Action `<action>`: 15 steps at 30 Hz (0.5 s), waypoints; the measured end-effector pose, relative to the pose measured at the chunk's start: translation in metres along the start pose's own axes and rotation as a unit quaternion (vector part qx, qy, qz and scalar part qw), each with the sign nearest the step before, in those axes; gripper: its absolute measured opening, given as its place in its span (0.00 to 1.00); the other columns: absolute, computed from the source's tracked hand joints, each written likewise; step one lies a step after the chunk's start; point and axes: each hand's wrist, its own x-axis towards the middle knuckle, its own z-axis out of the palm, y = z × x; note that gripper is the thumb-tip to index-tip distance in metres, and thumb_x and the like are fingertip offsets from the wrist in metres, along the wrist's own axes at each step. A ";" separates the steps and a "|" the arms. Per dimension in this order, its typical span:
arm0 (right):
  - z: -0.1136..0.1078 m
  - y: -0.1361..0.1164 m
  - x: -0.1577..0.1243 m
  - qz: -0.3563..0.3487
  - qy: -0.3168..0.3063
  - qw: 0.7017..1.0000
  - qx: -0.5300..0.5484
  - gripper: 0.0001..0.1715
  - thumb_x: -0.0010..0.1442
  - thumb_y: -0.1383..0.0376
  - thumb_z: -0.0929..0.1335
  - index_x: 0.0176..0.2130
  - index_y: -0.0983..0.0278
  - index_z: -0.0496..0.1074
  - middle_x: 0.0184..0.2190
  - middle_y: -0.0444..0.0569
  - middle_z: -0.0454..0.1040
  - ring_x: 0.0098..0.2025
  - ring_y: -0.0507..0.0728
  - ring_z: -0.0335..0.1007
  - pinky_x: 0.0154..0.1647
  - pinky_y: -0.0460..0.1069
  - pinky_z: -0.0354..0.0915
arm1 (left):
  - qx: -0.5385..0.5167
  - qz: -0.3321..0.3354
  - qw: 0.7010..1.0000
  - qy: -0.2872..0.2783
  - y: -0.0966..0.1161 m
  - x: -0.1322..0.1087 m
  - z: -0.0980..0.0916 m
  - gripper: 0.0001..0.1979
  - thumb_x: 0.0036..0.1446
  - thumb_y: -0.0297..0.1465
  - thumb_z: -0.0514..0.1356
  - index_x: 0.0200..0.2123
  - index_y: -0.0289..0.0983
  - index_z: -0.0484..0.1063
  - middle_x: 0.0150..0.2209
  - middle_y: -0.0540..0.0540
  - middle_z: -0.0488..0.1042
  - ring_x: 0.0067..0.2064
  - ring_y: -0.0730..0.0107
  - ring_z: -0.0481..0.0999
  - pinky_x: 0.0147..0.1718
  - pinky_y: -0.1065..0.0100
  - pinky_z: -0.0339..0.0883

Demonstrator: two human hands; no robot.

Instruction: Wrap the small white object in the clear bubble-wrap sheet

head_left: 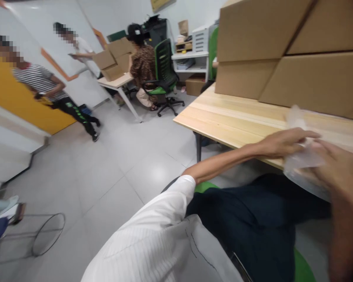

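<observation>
A clear, thin plastic bag hangs between my two hands at the near edge of the wooden table. My left hand is closed on the plastic, its thumb and fingers pinching it. Close beside it, my right hand also grips the plastic; it is somewhat blurred. One end of the plastic sticks up above my fingers, and the rest droops below the table edge over my lap. Whether anything is inside cannot be made out.
Cardboard boxes form a wall along the table's back. Across the room, a person sits on a green chair at a white desk with more cardboard. Two people stand at left. A round metal stand is at lower left.
</observation>
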 end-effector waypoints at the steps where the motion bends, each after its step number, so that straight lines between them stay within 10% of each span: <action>1: -0.008 -0.016 -0.007 0.022 -0.036 0.998 0.051 0.33 0.68 0.37 0.68 0.53 0.56 0.88 0.46 0.66 0.89 0.47 0.76 0.88 0.44 0.67 0.77 | 0.015 0.003 1.000 0.010 0.003 -0.002 0.000 0.39 0.77 0.27 0.47 0.86 0.35 0.70 0.79 0.35 0.77 0.79 0.60 0.77 0.79 0.67 0.69; 6: -0.030 -0.067 -0.019 0.016 -0.077 0.980 0.183 0.32 0.68 0.35 0.69 0.47 0.58 0.84 0.46 0.56 0.87 0.48 0.68 0.83 0.54 0.62 0.79 | 0.041 0.021 0.998 0.044 -0.003 -0.003 -0.002 0.37 0.69 0.32 0.60 0.79 0.38 0.76 0.75 0.35 0.81 0.77 0.43 0.77 0.83 0.42 0.66; 15: -0.035 -0.054 -0.008 0.030 -0.108 0.959 0.260 0.26 0.68 0.51 0.76 0.56 0.64 0.89 0.56 0.59 0.91 0.60 0.70 0.88 0.66 0.63 0.83 | -0.020 0.055 0.996 0.068 -0.042 0.002 0.007 0.41 0.71 0.46 0.69 0.82 0.38 0.71 0.72 0.31 0.80 0.75 0.34 0.77 0.79 0.42 0.68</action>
